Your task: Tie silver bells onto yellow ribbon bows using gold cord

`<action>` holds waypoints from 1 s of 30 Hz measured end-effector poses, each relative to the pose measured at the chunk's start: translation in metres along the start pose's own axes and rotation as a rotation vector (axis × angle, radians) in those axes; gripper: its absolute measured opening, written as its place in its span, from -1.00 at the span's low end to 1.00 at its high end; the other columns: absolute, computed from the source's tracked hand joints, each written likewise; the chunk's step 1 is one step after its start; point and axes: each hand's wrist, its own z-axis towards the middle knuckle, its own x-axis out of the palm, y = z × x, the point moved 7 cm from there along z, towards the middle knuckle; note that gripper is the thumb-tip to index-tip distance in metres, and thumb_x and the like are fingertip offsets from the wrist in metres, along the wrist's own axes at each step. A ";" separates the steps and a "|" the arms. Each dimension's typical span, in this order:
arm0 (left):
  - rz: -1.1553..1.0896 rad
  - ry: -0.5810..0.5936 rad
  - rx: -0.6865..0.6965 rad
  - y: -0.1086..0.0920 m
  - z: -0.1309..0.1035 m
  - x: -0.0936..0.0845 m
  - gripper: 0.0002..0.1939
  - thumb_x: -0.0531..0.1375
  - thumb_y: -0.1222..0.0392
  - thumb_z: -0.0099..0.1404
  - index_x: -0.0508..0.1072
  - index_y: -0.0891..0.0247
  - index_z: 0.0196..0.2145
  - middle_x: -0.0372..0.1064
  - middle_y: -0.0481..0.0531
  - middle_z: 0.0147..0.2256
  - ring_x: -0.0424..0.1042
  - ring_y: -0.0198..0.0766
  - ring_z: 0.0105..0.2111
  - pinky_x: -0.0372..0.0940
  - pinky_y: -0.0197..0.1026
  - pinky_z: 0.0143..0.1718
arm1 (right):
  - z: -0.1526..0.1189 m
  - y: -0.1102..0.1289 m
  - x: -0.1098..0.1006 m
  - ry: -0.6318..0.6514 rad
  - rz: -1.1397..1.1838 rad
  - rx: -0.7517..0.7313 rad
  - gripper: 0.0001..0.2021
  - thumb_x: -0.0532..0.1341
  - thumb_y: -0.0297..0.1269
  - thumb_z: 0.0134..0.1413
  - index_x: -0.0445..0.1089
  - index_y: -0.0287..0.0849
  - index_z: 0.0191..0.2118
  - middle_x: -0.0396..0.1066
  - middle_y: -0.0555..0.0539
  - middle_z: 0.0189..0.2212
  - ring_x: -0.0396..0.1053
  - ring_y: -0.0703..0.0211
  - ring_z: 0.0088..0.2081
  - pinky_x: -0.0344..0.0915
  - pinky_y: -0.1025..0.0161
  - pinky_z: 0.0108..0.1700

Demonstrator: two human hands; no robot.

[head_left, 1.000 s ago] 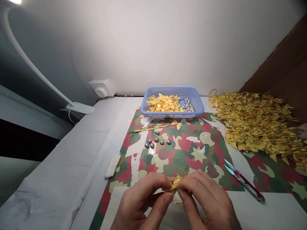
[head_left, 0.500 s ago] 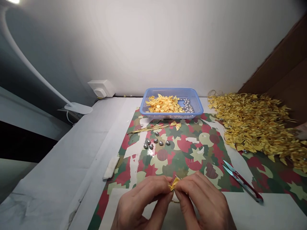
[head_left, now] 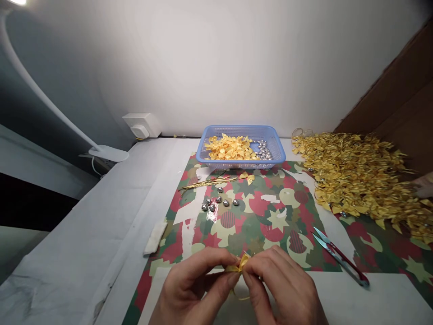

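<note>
At the front middle, a small yellow ribbon bow (head_left: pixel 243 262) is pinched between my two hands. The thumb and fingers of my left hand (head_left: pixel 196 284) close on its left side. My right hand (head_left: pixel 284 282) grips the right side with thumb and forefinger. Over the bow's top edge a thin shiny needle-like tip (head_left: pixel 246 253) sticks out; whichever fingers hold it are hidden. Beneath the bow hangs a thin golden cord (head_left: pixel 242 299). Several silver jingle bells (head_left: pixel 218 199) lie farther up on the patterned sheet (head_left: pixel 257 225).
A blue basket (head_left: pixel 241 163) at the back holds yellow bows and silver bells. Golden cords (head_left: pixel 209 182) and loose bows (head_left: pixel 250 179) lie before it. Red-handled thread snips (head_left: pixel 341 259) rest at right, below a large heap of finished-looking bows (head_left: pixel 358 171). A white lamp (head_left: pixel 108 153) stands left.
My left hand's fingers have opened out slightly around the bow and its thumb shows more. The bow has turned a little, and the cord below it hangs lower.
</note>
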 end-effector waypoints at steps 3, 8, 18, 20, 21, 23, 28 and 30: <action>-0.016 0.019 -0.047 0.002 0.003 -0.002 -0.83 0.39 0.34 0.12 0.66 0.06 -0.37 0.62 -0.10 -0.41 0.58 -0.20 -0.38 0.52 -0.37 -0.30 | 0.000 0.000 0.001 0.019 -0.002 0.004 -0.85 0.14 -0.56 0.21 0.33 -0.18 -0.32 0.36 -0.02 -0.48 0.26 0.22 -0.45 0.17 0.27 -0.41; -0.041 -0.010 -0.124 0.005 0.005 -0.005 -0.88 0.41 0.32 0.08 0.66 0.09 -0.43 0.63 -0.10 -0.44 0.60 -0.22 -0.38 0.50 -0.41 -0.32 | 0.003 -0.003 -0.004 0.046 0.146 0.123 -0.83 0.16 -0.48 0.22 0.39 -0.13 -0.13 0.45 -0.03 -0.32 0.37 0.18 -0.32 0.30 0.29 -0.27; 0.152 -0.124 0.060 -0.007 0.001 -0.009 -0.82 0.38 0.41 0.03 0.66 0.11 -0.47 0.62 -0.07 -0.47 0.53 -0.21 -0.49 0.43 -0.37 -0.49 | 0.029 -0.034 -0.045 -0.173 0.820 0.467 -0.85 0.19 -0.26 0.30 0.54 -0.02 -0.16 0.41 0.03 -0.50 0.36 0.36 -0.62 0.39 0.40 -0.57; 0.208 -0.112 0.118 -0.013 0.000 -0.007 -0.79 0.36 0.43 0.04 0.66 0.10 -0.47 0.61 -0.05 -0.47 0.48 -0.22 -0.52 0.39 -0.35 -0.51 | 0.038 -0.029 -0.062 -0.286 0.890 0.379 -0.88 0.26 -0.31 0.24 0.54 -0.05 -0.15 0.40 0.02 -0.48 0.37 0.35 -0.63 0.40 0.37 -0.61; 0.222 -0.096 0.142 -0.015 0.001 -0.005 -0.78 0.36 0.44 0.05 0.66 0.09 -0.46 0.60 -0.05 -0.48 0.46 -0.21 -0.53 0.38 -0.33 -0.50 | 0.041 -0.024 -0.067 -0.307 0.890 0.335 -0.86 0.25 -0.34 0.24 0.53 -0.03 -0.13 0.40 0.03 -0.48 0.36 0.35 -0.65 0.41 0.36 -0.62; 0.246 -0.063 0.183 -0.019 0.002 -0.003 -0.80 0.35 0.41 0.08 0.65 0.09 -0.46 0.57 -0.03 -0.50 0.44 -0.19 -0.53 0.37 -0.30 -0.49 | 0.046 -0.012 -0.069 -0.261 0.843 0.256 -0.78 0.18 -0.38 0.31 0.48 0.03 -0.04 0.41 0.03 -0.48 0.35 0.34 -0.65 0.42 0.34 -0.62; 0.342 0.046 0.234 -0.024 0.005 0.006 -0.81 0.29 0.33 0.21 0.60 0.12 -0.52 0.46 -0.04 -0.57 0.39 -0.21 -0.57 0.28 -0.27 -0.52 | 0.050 0.014 -0.049 -0.182 0.688 0.187 -0.66 0.11 -0.35 0.38 0.25 0.09 0.19 0.46 0.05 -0.48 0.32 0.34 -0.67 0.36 0.41 -0.68; 0.319 0.046 0.219 -0.023 0.005 0.008 -0.78 0.28 0.32 0.22 0.59 0.14 -0.56 0.44 -0.06 -0.59 0.38 -0.23 -0.58 0.27 -0.28 -0.51 | 0.049 0.025 -0.040 -0.196 0.506 0.147 -0.79 0.07 -0.26 0.40 0.28 0.02 0.09 0.40 0.09 -0.57 0.27 0.36 -0.72 0.26 0.46 -0.76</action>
